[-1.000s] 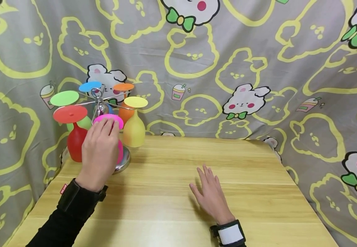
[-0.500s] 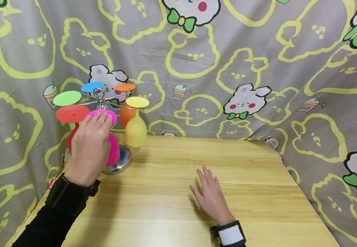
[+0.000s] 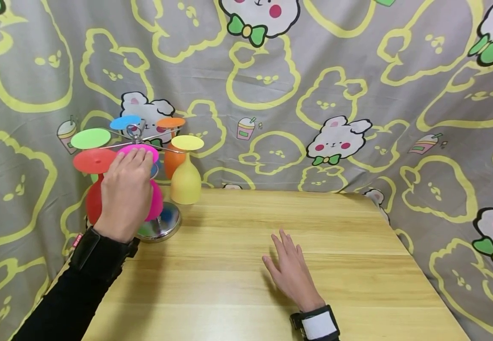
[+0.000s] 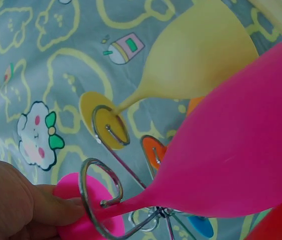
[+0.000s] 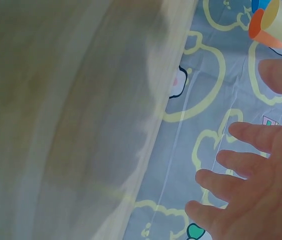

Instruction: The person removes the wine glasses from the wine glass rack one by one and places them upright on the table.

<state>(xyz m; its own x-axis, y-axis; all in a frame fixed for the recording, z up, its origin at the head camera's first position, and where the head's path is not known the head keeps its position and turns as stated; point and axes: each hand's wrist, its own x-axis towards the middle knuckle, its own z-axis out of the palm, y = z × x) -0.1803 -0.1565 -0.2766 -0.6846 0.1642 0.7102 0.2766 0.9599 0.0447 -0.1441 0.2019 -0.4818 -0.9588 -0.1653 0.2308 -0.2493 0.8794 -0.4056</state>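
My left hand (image 3: 129, 196) pinches the round foot of a pink goblet (image 4: 230, 155), which hangs upside down. In the left wrist view, the thumb (image 4: 63, 210) presses the stem side of that foot, and a curled wire hook (image 4: 83, 187) of the rack surrounds the stem. Belonging to the rack is a round chrome base (image 3: 167, 227). Beside the pink one hang a red goblet (image 3: 94, 203) and a yellow goblet (image 3: 186, 184). My right hand (image 3: 291, 272) is held low at the table's middle right, fingers spread, holding nothing.
An orange goblet (image 3: 174, 161) hangs farther back, along with goblets whose green foot (image 3: 90, 138) and blue foot (image 3: 126, 121) show. A wooden table (image 3: 246, 293) carries the rack at its far left. Patterned grey cloth (image 3: 272, 156) surrounds it.
Compared with a second ago, my left hand and the pink goblet are a little farther left and back, uncovering more of the chrome base. My right hand stays put.
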